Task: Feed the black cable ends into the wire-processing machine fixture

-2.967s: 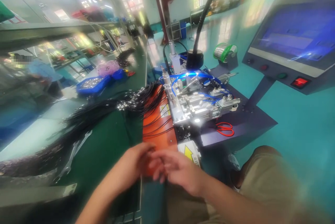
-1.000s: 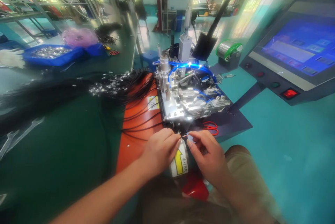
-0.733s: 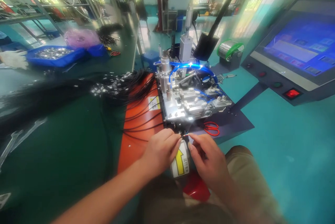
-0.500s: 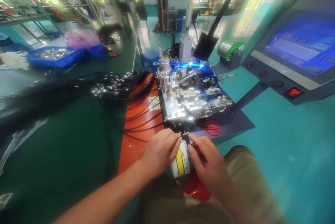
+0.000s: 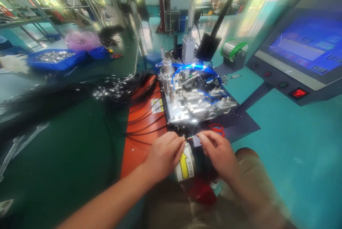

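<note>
My left hand is closed in a pinch on the end of a black cable, just in front of the machine. Short thin coloured wires fan out of that end towards the right. My right hand pinches the tips of the wires between thumb and forefinger. Which of the wires it grips is too small to make out. Below the hands is a white label with a yellow arrow. Behind my right hand lie red-handled scissors, partly covered by it.
A metal fixture machine with blue air tubes stands ahead. Black cables cross the orange board on the left. To the right is a control screen; a solder wire spool stands behind. Two wrenches lie far left.
My right hand has moved slightly right and up, its fingers now drawn together at the wire tips and covering more of the scissors. My left hand stays almost still.
</note>
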The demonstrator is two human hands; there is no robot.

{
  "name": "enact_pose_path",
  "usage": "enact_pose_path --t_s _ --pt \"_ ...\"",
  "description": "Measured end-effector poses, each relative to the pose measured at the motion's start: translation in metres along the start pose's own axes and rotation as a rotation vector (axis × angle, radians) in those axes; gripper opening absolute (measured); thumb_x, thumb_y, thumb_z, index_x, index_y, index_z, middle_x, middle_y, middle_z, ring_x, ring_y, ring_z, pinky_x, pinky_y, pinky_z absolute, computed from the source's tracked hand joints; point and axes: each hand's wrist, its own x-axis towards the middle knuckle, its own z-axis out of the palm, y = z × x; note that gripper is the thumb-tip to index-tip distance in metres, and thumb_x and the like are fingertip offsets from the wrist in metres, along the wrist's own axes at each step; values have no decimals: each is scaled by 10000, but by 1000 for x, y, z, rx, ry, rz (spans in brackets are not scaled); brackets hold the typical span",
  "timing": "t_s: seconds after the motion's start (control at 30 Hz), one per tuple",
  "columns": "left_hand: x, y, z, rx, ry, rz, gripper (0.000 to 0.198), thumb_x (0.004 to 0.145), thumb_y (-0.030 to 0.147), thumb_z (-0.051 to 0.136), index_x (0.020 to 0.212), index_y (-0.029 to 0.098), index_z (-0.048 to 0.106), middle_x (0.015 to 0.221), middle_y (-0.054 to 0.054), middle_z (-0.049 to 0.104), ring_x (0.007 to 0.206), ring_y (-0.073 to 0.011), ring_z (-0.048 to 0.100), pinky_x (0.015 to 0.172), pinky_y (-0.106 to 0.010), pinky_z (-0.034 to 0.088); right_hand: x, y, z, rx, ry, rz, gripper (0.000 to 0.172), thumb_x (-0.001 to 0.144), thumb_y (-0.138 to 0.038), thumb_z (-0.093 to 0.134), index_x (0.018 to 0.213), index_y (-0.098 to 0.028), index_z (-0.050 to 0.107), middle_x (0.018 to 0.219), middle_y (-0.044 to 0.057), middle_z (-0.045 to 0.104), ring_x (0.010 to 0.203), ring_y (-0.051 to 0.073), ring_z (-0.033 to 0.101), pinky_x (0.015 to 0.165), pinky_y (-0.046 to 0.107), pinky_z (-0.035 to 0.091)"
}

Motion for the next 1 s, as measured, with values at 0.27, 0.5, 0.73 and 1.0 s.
enact_pose_path --t_s 0.27,0.5,0.73,1.0 --pt "1 0 -1 15 -15 8 168 957 207 494 955 159 654 783 -47 590 707 -149 532 637 -272 432 19 -14 -3 25 -291 63 362 938 -522 510 778 -199 542 668 -46 441 578 105 404 516 235 319" --pt "2 1 -2 38 -22 7 171 955 207 490 942 163 654 773 -48 595 698 -155 525 630 -280 429 23 -15 -2 -76 -311 -34 293 954 -427 508 776 -196 531 698 -44 454 658 120 412 602 242 358" --pt "1 1 -3 46 -25 -15 171 954 206 489 933 160 652 782 -55 596 717 -160 536 643 -286 440 28 -15 0 -83 -319 -82 289 963 -422 493 784 -198 529 709 -36 471 665 125 436 609 244 375" --pt "1 1 -2 39 -2 -28 173 959 207 484 978 167 650 776 -47 594 707 -152 539 641 -281 440 27 -7 -2 -57 -368 -58 362 977 -513 432 834 -201 545 652 -42 443 590 117 415 526 234 358"
